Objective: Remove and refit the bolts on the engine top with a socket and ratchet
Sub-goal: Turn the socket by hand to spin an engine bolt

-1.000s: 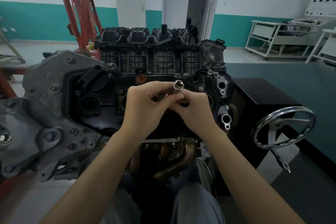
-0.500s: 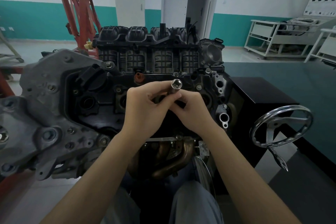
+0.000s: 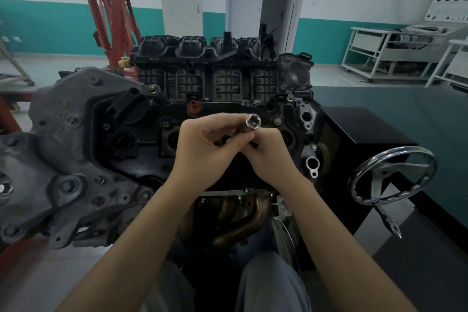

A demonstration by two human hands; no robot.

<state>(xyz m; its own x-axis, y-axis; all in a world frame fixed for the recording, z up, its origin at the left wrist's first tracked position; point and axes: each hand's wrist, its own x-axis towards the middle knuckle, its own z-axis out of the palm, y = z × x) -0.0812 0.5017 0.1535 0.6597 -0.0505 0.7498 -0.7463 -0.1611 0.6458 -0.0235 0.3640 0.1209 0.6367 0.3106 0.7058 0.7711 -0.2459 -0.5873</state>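
A long silver socket (image 3: 250,123) points up and away, its open end toward the camera, above the black engine top (image 3: 141,144). My left hand (image 3: 205,149) pinches the socket's shaft between thumb and fingers. My right hand (image 3: 268,157) grips the dark ratchet (image 3: 254,144) at the socket's lower end; most of that tool is hidden by my fingers. Bolt heads show on the engine top, one (image 3: 277,121) right of the socket, another (image 3: 152,88) at the upper left.
A grey timing cover (image 3: 63,154) fills the left. A chrome handwheel (image 3: 392,177) sticks out at the right beside a black stand (image 3: 359,124). A red engine hoist (image 3: 111,12) stands behind, white racks (image 3: 387,53) at the far right. Exhaust manifold (image 3: 240,218) lies below my hands.
Both hands hold the socket and ratchet in nearly the same place; the view has shifted slightly and the socket sits a little higher and tilted more upright.
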